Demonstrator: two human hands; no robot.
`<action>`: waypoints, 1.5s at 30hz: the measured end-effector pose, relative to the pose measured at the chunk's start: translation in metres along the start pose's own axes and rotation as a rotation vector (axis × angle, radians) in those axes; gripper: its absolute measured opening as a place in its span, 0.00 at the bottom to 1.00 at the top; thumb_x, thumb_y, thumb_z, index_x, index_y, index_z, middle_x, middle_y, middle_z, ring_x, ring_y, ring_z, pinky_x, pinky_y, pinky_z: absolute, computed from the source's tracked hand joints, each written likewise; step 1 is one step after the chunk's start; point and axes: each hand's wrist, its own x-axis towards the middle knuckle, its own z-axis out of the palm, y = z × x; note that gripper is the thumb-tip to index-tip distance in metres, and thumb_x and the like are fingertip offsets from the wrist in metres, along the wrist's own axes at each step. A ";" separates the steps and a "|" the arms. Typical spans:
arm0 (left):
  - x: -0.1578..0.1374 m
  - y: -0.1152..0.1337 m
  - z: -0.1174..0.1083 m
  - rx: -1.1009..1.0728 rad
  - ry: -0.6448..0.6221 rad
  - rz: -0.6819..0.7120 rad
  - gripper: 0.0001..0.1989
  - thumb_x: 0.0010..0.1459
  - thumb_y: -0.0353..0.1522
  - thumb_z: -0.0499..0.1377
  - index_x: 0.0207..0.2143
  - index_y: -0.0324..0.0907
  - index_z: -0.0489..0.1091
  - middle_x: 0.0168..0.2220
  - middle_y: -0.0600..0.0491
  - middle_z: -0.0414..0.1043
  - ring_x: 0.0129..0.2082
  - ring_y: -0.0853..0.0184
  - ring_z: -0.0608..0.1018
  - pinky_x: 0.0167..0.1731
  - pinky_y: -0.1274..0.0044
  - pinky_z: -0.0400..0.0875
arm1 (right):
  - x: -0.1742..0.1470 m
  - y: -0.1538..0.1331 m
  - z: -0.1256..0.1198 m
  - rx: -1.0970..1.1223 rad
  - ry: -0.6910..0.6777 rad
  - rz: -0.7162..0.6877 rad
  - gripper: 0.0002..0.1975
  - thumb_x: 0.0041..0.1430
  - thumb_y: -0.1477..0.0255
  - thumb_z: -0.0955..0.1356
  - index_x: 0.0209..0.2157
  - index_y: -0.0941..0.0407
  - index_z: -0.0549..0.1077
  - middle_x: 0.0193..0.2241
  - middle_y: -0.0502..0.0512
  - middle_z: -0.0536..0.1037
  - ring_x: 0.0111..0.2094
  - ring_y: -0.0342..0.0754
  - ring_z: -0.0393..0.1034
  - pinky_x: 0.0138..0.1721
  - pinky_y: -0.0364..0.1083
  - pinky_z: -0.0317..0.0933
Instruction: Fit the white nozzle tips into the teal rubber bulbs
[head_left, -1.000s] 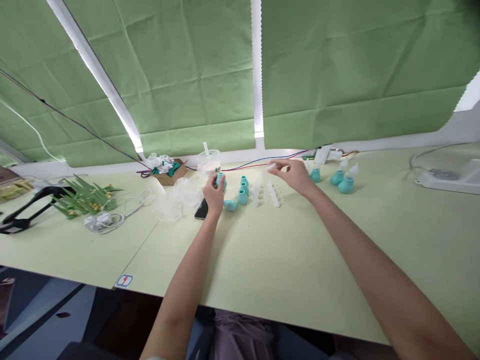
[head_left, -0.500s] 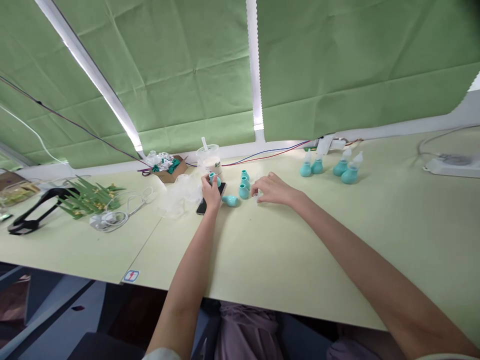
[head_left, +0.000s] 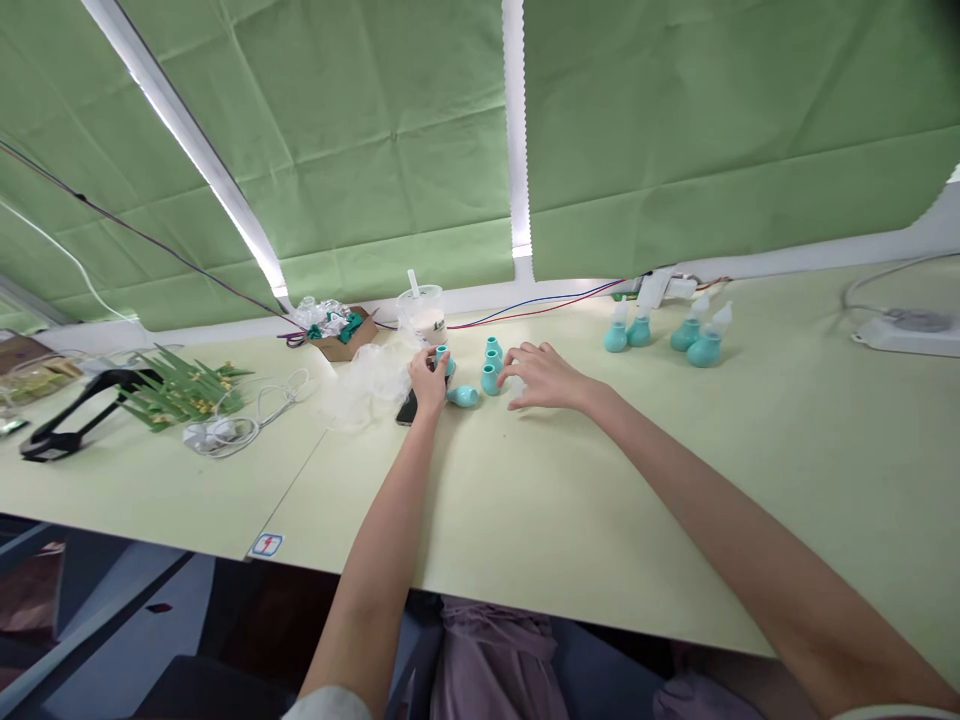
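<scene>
My left hand [head_left: 429, 381] is closed round a teal squeeze bulb [head_left: 443, 356], its open neck facing up, above a dark phone [head_left: 407, 408]. Beside it another teal bulb [head_left: 463, 397] lies on its side. Three more bulbs stand in a short row, the nearest [head_left: 490, 380] just left of my right hand [head_left: 536, 378]. That hand arches low over the table with thumb and fingers apart. Around a small translucent piece [head_left: 517, 388] its fingers curve, without a clear grip showing. Further right stand several teal bulbs [head_left: 705, 349] fitted with clear pointed tips.
A lidded drink cup [head_left: 424, 315] with a straw stands behind my left hand. Crumpled clear plastic [head_left: 360, 390] and a small cardboard box [head_left: 349, 345] lie left of it. Further left are a white cable [head_left: 262, 415], green plants [head_left: 180, 390] and a black frame [head_left: 56, 440]. A white power strip [head_left: 911, 335] sits far right.
My left hand has shifted slightly right with the bulb and lowered it a little. The right hand stays near the translucent piece, its thumb and fingers wider apart.
</scene>
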 end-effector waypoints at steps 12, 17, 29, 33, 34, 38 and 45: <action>0.002 -0.002 -0.003 -0.158 -0.021 -0.094 0.14 0.54 0.38 0.59 0.39 0.38 0.72 0.39 0.47 0.75 0.36 0.66 0.75 0.39 0.73 0.69 | 0.055 -0.091 0.043 -0.335 0.018 -0.018 0.19 0.59 0.81 0.56 0.44 0.66 0.74 0.43 0.69 0.72 0.46 0.55 0.62 0.46 0.52 0.51; 0.003 0.006 -0.003 -0.219 -0.086 -0.110 0.14 0.52 0.36 0.61 0.39 0.38 0.72 0.38 0.46 0.76 0.35 0.65 0.76 0.38 0.74 0.70 | 0.043 -0.086 0.044 -0.246 0.049 0.031 0.15 0.55 0.82 0.59 0.41 0.63 0.72 0.42 0.65 0.72 0.44 0.54 0.64 0.44 0.51 0.53; 0.045 0.009 0.025 -0.198 -0.317 -0.126 0.09 0.46 0.30 0.65 0.32 0.37 0.75 0.33 0.47 0.77 0.33 0.64 0.78 0.39 0.73 0.71 | -0.002 -0.073 0.051 -0.076 0.218 0.163 0.21 0.59 0.74 0.60 0.55 0.55 0.61 0.41 0.59 0.73 0.48 0.53 0.61 0.47 0.52 0.48; 0.056 0.005 0.035 -0.178 -0.366 -0.136 0.09 0.41 0.29 0.67 0.30 0.37 0.75 0.31 0.48 0.77 0.33 0.63 0.78 0.40 0.71 0.72 | -0.002 -0.071 0.047 -0.082 0.228 0.221 0.17 0.59 0.72 0.61 0.50 0.57 0.67 0.45 0.61 0.72 0.49 0.54 0.59 0.48 0.53 0.48; 0.057 0.004 0.038 -0.182 -0.377 -0.139 0.10 0.40 0.29 0.67 0.30 0.37 0.75 0.31 0.48 0.77 0.33 0.63 0.78 0.40 0.70 0.72 | -0.003 -0.070 0.047 -0.083 0.246 0.229 0.17 0.58 0.71 0.61 0.50 0.57 0.67 0.47 0.62 0.70 0.49 0.54 0.58 0.48 0.53 0.48; 0.053 -0.005 0.047 -0.209 -0.396 -0.157 0.13 0.40 0.30 0.67 0.32 0.36 0.76 0.31 0.47 0.77 0.35 0.61 0.78 0.43 0.69 0.71 | -0.005 -0.064 0.048 -0.084 0.315 0.222 0.20 0.57 0.69 0.63 0.51 0.56 0.67 0.53 0.61 0.65 0.52 0.54 0.55 0.48 0.53 0.48; 0.051 -0.012 0.054 -0.301 -0.371 -0.149 0.15 0.39 0.32 0.67 0.32 0.36 0.75 0.33 0.47 0.77 0.35 0.62 0.78 0.42 0.71 0.72 | -0.003 -0.059 0.052 0.025 0.354 0.223 0.25 0.55 0.61 0.66 0.54 0.51 0.65 0.54 0.58 0.65 0.52 0.53 0.55 0.48 0.53 0.48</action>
